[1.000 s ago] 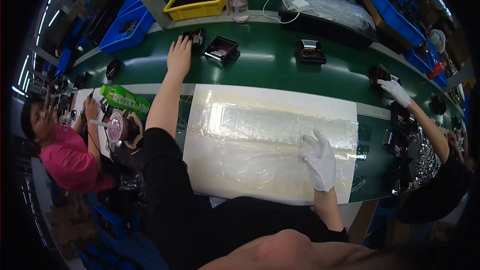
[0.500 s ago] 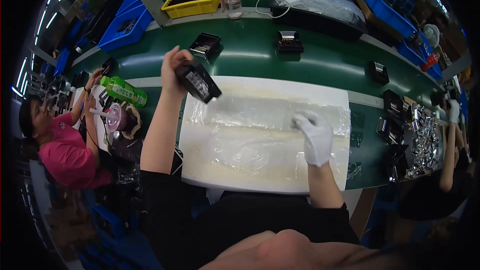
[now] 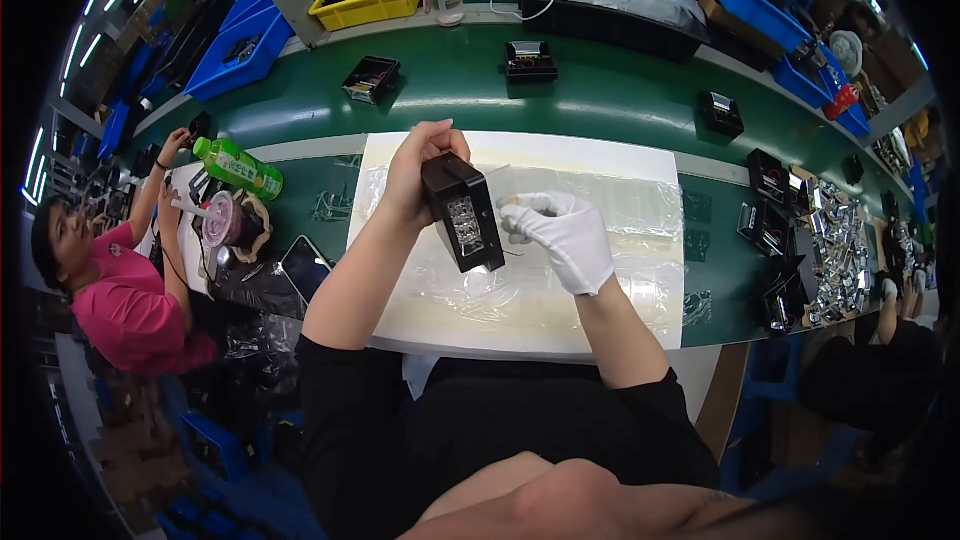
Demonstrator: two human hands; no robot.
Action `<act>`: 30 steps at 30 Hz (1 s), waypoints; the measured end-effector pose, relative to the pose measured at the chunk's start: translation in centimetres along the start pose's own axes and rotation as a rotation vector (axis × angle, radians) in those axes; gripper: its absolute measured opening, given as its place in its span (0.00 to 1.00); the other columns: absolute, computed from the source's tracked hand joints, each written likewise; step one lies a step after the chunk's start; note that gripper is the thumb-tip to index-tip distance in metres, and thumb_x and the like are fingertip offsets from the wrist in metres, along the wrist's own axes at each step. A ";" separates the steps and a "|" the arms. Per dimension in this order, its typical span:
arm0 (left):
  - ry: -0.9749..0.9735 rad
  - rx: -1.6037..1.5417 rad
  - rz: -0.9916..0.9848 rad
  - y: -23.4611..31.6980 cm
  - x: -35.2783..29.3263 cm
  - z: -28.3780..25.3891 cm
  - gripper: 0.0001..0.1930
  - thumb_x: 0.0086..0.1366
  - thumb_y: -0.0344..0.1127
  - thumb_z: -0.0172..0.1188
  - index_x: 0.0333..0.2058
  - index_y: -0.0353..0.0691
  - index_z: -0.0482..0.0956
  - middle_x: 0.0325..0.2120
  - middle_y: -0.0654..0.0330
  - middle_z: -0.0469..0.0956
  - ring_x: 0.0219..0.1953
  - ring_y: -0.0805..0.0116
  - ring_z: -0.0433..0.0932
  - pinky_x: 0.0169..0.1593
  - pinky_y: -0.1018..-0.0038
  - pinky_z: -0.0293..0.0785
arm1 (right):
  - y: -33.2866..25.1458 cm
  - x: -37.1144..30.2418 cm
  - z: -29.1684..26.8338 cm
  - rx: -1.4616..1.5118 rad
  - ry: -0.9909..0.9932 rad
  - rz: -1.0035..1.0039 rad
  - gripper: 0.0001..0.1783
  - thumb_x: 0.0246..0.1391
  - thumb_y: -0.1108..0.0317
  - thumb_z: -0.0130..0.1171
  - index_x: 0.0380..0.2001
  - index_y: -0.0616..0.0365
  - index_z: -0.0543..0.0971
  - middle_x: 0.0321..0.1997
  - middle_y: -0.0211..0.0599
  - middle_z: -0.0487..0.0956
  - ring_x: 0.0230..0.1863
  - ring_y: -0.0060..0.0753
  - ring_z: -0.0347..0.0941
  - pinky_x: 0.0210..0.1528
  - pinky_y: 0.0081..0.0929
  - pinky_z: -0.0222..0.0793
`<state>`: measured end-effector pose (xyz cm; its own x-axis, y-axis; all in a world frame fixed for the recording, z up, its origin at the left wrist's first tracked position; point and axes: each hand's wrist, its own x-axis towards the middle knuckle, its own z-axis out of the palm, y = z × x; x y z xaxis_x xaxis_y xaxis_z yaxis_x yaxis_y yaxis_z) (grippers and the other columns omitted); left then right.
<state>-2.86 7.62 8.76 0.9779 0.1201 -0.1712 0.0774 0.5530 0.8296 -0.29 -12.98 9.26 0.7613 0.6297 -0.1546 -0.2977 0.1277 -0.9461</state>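
Observation:
My bare left hand (image 3: 412, 178) grips a small black box-shaped housing (image 3: 448, 185) above the white board (image 3: 540, 152). A clear, glossy lens panel (image 3: 465, 225) is set in the housing's side, facing me. Close to its right side is my right hand (image 3: 568, 240) in a white glove, fingers curled and thumb drawn in. Thin wires show between the housing and the glove. Whether the gloved fingertips hold one is too small to tell. Clear plastic film (image 3: 640, 205) covers much of the board beneath both hands.
Open black housings (image 3: 370, 78) stand along the green bench (image 3: 450, 80). At right lie more housings (image 3: 768, 175) and a heap of shiny parts (image 3: 838, 250). A phone (image 3: 305, 266), green bottle (image 3: 240, 170), lidded cup (image 3: 222, 222) and co-worker (image 3: 130, 285) are left.
My left hand has carried the housing rightward and turned it, so its lens panel now shows. My gloved right hand has lifted from the film and moved left beside the housing. The view has shifted slightly.

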 end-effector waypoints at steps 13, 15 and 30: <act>0.196 0.770 0.600 -2.8 9.6 3.4 0.15 0.64 0.37 0.48 0.25 0.34 0.78 0.18 0.55 0.75 0.26 0.64 0.74 0.34 0.74 0.66 | 1.7 -0.6 -4.8 -1.093 0.250 -0.590 0.20 0.52 0.69 0.61 0.50 0.56 0.76 0.33 0.41 0.78 0.35 0.35 0.75 0.40 0.29 0.71; 0.227 0.952 0.653 -2.6 11.0 5.2 0.11 0.64 0.37 0.52 0.30 0.35 0.77 0.21 0.53 0.76 0.28 0.59 0.75 0.36 0.69 0.69 | 1.6 -1.2 -4.7 -1.185 0.347 -0.426 0.24 0.52 0.68 0.60 0.54 0.53 0.73 0.35 0.42 0.77 0.35 0.39 0.74 0.41 0.33 0.71; -0.478 1.874 0.138 -4.6 -8.6 -3.7 0.16 0.55 0.36 0.64 0.40 0.38 0.70 0.31 0.53 0.76 0.35 0.53 0.77 0.39 0.63 0.71 | 7.5 -2.9 1.2 -1.418 -0.353 -0.223 0.37 0.38 0.48 0.70 0.49 0.56 0.71 0.40 0.41 0.76 0.35 0.48 0.73 0.40 0.40 0.70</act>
<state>-12.36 7.07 4.45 0.9333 -0.2999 -0.1973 -0.2328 -0.9240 0.3034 -5.47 -12.96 2.92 0.4763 0.8743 -0.0931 0.7608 -0.4629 -0.4548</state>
